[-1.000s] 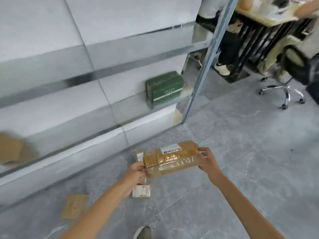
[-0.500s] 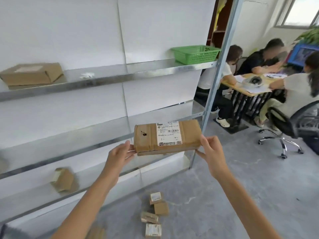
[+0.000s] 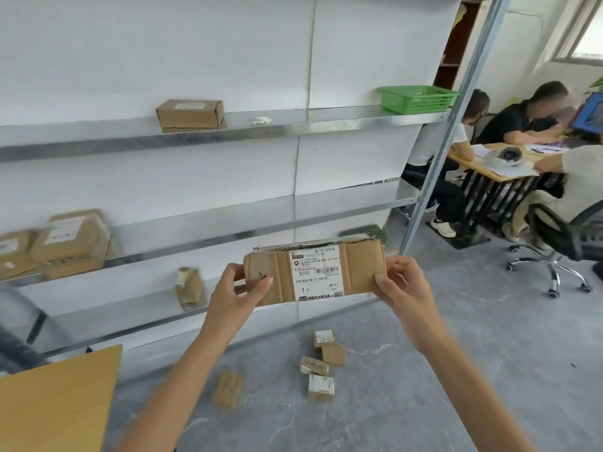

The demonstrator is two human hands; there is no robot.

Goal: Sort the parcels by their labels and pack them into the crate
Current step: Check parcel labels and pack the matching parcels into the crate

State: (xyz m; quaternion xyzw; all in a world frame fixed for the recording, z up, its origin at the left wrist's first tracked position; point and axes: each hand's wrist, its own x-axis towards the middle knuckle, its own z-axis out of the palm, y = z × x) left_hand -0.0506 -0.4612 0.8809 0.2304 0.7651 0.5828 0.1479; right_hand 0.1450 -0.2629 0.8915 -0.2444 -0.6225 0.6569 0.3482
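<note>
The long brown cardboard parcel [image 3: 315,272] is pinched at its ends by the left hand [image 3: 236,296] and right hand [image 3: 404,288], held up before the metal shelves [image 3: 228,125], white label [image 3: 316,272] outward, presumably for reading

Brown labelled parcel [image 3: 315,272], held level.

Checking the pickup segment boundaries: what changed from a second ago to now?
The parcel went up from low over the floor to in front of the shelves, and tipped so its label now faces the camera. The left hand and right hand kept their grip on its ends. The small boxes on the floor stayed put.
</note>
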